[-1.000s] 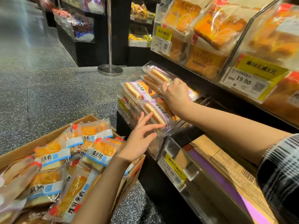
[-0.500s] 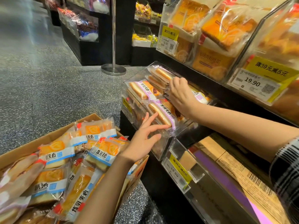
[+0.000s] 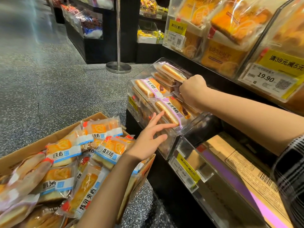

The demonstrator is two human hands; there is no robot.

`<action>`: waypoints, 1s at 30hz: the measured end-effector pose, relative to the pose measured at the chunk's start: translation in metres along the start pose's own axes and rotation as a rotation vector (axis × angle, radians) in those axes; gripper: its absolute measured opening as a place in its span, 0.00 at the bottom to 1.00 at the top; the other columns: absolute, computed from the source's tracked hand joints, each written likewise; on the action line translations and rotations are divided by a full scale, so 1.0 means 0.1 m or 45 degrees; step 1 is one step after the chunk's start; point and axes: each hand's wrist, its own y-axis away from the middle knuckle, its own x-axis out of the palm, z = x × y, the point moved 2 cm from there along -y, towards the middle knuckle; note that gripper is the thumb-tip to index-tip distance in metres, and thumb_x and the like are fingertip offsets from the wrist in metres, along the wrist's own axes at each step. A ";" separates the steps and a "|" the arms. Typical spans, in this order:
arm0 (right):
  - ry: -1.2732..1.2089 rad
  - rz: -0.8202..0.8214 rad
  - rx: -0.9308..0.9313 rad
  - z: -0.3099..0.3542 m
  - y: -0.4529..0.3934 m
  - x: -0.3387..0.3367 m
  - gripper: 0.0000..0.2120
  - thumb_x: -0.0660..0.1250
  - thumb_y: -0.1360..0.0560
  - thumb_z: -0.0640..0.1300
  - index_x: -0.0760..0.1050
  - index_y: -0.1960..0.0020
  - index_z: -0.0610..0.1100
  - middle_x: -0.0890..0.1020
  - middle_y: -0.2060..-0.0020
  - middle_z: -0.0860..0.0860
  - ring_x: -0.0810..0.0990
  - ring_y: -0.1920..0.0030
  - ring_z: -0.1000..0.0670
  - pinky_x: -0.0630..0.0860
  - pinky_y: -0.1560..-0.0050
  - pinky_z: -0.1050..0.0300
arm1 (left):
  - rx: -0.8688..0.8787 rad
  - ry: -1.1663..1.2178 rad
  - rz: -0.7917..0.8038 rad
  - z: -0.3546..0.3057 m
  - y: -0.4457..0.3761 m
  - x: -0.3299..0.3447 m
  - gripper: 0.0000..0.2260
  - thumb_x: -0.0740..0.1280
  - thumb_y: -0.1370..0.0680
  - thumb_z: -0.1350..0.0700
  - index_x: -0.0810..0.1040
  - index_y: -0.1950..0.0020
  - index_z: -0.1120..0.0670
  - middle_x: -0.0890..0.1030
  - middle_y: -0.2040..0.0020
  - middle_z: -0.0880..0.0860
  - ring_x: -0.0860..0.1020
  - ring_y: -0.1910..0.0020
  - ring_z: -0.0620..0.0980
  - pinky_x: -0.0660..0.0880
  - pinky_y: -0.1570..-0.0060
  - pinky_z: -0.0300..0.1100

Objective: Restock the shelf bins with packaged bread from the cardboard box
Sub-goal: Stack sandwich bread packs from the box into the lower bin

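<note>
Head view, looking down along a black shelf unit (image 3: 194, 199) on a speckled grey floor (image 3: 41, 76). Upper tier: large bagged orange loaves (image 3: 236, 25) behind clear fronts, yellow price tags reading 19.90 (image 3: 269, 76). Lower left: open cardboard box (image 3: 29, 148), resting on the floor against the shelf base, heaped with packaged bread in blue-and-white labelled wrappers (image 3: 108, 150). Lower right: a clear bin holding a flat brown carton with a purple stripe (image 3: 233, 176); yellow tag on its front.

Between these, a clear acrylic shelf bin (image 3: 177, 140) on the lower tier, filled close to its rim with purple-labelled bread packets (image 3: 171, 111), stacked flat and overlapping.

Right hand (image 3: 192, 89): inside the bin at its back half, fingers curled down among the packets, knuckles up. It appears to grip a packet edge, but the fingertips are hidden; cannot tell which packet. Plaid sleeve (image 3: 291, 175) at the frame's right edge.

Left hand (image 3: 148, 139): fingers spread and straight, reaching from above the box. Index fingertip touches the near end of the front purple packet; remaining fingers lie against the bin's clear front wall. Holds nothing.

Background: chrome post with round base (image 3: 118, 66), further black display units with packaged goods (image 3: 92, 25).
</note>
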 end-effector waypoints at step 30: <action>-0.355 -0.427 0.097 0.14 -0.64 -0.12 0.19 0.54 0.19 0.38 0.62 0.28 0.39 0.77 0.43 0.42 0.79 0.46 0.40 0.75 0.55 0.49 | 0.010 0.190 -0.015 0.13 -0.03 -0.10 0.21 0.62 0.21 0.67 0.76 0.42 0.40 0.63 0.27 0.36 0.50 0.26 0.33 0.51 0.27 0.40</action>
